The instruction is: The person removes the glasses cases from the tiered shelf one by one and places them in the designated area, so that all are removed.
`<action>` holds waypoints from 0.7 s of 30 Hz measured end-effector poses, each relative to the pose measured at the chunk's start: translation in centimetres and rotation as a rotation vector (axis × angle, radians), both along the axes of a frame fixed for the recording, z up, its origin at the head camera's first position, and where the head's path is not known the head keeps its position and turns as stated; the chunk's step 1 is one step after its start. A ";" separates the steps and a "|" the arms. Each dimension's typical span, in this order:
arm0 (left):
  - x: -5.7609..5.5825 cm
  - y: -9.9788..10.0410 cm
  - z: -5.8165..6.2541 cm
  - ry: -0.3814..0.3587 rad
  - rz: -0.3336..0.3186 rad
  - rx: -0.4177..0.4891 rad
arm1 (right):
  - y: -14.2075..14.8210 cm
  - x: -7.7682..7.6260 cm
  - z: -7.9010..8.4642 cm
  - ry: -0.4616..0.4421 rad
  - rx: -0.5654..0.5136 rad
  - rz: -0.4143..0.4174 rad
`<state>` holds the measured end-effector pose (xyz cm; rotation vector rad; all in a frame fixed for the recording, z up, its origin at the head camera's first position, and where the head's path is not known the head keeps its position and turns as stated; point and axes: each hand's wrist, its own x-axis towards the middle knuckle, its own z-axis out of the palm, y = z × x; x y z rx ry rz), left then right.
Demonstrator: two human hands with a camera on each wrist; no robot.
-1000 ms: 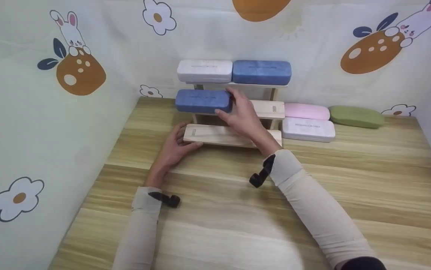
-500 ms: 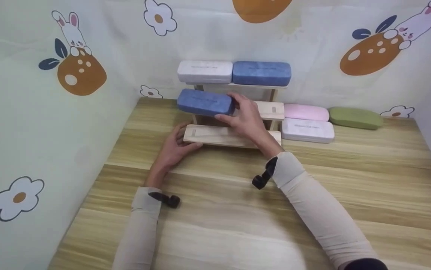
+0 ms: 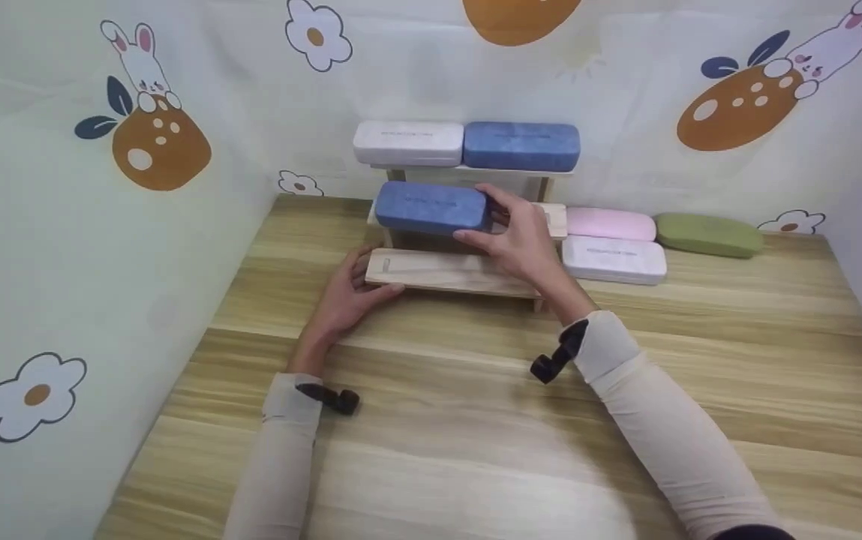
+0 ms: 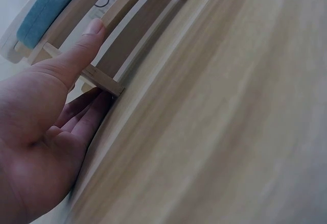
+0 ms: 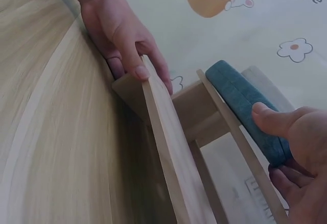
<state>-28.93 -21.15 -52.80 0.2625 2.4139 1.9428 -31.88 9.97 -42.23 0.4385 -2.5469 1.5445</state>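
Note:
A blue glasses case [image 3: 429,208] is at the middle step of a three-tier wooden display stand [image 3: 446,270]. My right hand [image 3: 524,244] pinches the case's right end, thumb in front and fingers behind. In the right wrist view the case [image 5: 245,109] lies along the middle board; I cannot tell whether it touches the board. My left hand [image 3: 344,300] grips the left end of the lowest step, its thumb on the front edge. In the left wrist view, the fingers of my left hand [image 4: 46,112] go round the stand's leg near the table.
On the top step sit a white case [image 3: 409,144] and another blue case [image 3: 522,147]. Right of the stand, a pink case [image 3: 611,224], a white case [image 3: 614,260] and a green case [image 3: 710,235] lie on the wooden table [image 3: 431,420]. A patterned cloth [image 3: 626,90] hangs behind.
My right hand has slid the blue case to the right along the middle step, baring that step's left end. The case tilted briefly. My left hand has kept its place.

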 end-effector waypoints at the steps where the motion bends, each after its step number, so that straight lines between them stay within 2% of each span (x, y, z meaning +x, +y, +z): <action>1: 0.0 0.0 0.0 -0.001 0.000 0.003 | 0.3 0.1 -0.1 -0.003 -0.014 -0.003; 5: 0.0 0.1 0.0 0.000 0.001 0.006 | 1.5 0.8 -0.8 -0.007 -0.068 -0.019; 11: -0.1 0.0 -0.1 0.005 0.002 -0.005 | 3.5 1.8 -1.6 0.064 -0.092 -0.038; 17: 0.0 0.1 -0.1 0.007 -0.007 0.000 | 6.5 2.4 -2.3 0.027 -0.255 0.030; 21: 0.0 0.0 0.0 0.009 -0.007 0.002 | 8.4 2.5 -2.7 0.043 -0.303 0.050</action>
